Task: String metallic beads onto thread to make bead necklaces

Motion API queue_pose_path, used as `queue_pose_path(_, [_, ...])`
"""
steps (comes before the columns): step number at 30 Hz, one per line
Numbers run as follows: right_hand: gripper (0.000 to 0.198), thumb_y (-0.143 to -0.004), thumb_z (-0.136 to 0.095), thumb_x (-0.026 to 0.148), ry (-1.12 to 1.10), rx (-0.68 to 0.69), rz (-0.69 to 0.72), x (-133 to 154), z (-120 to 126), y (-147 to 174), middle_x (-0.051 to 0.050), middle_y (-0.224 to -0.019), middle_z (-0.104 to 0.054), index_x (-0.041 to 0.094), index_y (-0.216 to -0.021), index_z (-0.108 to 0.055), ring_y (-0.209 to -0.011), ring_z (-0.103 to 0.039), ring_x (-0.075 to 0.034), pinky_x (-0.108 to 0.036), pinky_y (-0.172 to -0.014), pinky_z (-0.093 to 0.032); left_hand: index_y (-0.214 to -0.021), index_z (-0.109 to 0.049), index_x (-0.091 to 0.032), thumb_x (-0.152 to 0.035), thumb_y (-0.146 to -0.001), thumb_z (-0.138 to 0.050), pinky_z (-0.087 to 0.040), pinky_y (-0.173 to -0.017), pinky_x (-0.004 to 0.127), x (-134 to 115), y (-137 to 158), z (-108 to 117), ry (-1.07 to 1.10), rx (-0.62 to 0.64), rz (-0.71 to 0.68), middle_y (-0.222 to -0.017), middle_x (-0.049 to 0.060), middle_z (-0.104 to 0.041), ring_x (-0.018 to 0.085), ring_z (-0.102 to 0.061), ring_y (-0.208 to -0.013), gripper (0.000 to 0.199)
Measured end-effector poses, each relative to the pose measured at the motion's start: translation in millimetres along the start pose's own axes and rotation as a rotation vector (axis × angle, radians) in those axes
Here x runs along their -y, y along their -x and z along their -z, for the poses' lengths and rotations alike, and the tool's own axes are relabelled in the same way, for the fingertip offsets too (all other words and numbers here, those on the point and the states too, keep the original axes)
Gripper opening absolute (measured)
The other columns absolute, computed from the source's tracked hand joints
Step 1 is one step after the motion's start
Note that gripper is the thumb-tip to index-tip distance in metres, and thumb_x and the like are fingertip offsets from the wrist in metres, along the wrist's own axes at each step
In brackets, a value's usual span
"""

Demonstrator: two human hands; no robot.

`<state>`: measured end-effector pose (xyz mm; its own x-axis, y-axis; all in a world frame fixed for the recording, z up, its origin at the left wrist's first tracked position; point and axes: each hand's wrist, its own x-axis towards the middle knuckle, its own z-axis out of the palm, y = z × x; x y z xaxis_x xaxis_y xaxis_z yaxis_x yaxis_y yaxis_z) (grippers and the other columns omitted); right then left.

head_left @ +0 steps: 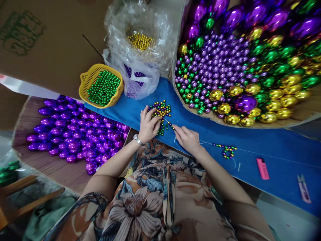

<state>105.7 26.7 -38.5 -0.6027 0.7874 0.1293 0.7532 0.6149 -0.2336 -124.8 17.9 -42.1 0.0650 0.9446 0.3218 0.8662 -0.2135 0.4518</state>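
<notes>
My left hand point(148, 126) rests with its fingers spread on the near left side of a loose pile of small green, gold and purple beads point(164, 107). My right hand point(186, 138) pinches a thin beading needle point(170, 125) that carries a few beads; its tip points at the pile. Past my right wrist, a thin thread runs to a short beaded strand point(228, 151), part of it curled in a loop. All of this lies on a blue cloth point(200, 129).
A yellow basket point(84, 87) of green beads stands back left, beside plastic bags point(160, 36) with gold and purple beads. Boxes hold purple balls point(82, 134) at left and mixed ornaments point(223, 63) at right. A pink lighter point(262, 168) and thread snips point(303, 189) lie at right.
</notes>
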Motion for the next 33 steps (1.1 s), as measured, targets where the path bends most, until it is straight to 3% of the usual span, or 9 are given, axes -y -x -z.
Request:
queue_pose_path(12, [0.032,-0.096,-0.048,0.027,-0.049,-0.041,0.150,-12.8,10.1,22.7,0.001,-0.079,-0.066,0.024,-0.123,-0.065,-0.067,-0.058,-0.008,-0.022,-0.064,-0.037,-0.101,-0.067,-0.024,-0.031,-0.090,-0.055,-0.023,-0.115,0.062,-11.3,12.9,-0.8,0.001,0.072,-0.115,-0.138,0.008,-0.051,0.033,-0.024,-0.145,0.018])
queue_pose_path(20, [0.034,-0.095,-0.047,0.025,-0.028,0.044,0.117,-13.8,15.0,25.1,0.000,-0.079,-0.065,0.026,-0.125,-0.063,-0.068,-0.058,-0.008,-0.022,-0.064,-0.037,-0.104,-0.068,-0.028,-0.034,-0.089,-0.055,-0.024,-0.113,0.065,-14.7,13.0,-1.3,-0.002,0.136,-0.088,-0.140,0.006,-0.049,0.034,-0.020,-0.146,0.020])
queue_pose_path(33, [0.034,-0.096,-0.046,0.027,0.015,0.010,0.108,-6.8,8.9,21.4,0.001,-0.077,-0.065,0.026,-0.124,-0.064,-0.064,-0.057,-0.008,-0.022,-0.064,-0.036,-0.104,-0.070,-0.028,-0.032,-0.089,-0.055,-0.024,-0.113,0.063,-17.1,13.7,-2.1,-0.002,0.126,-0.116,-0.140,0.007,-0.049,0.034,-0.021,-0.146,0.021])
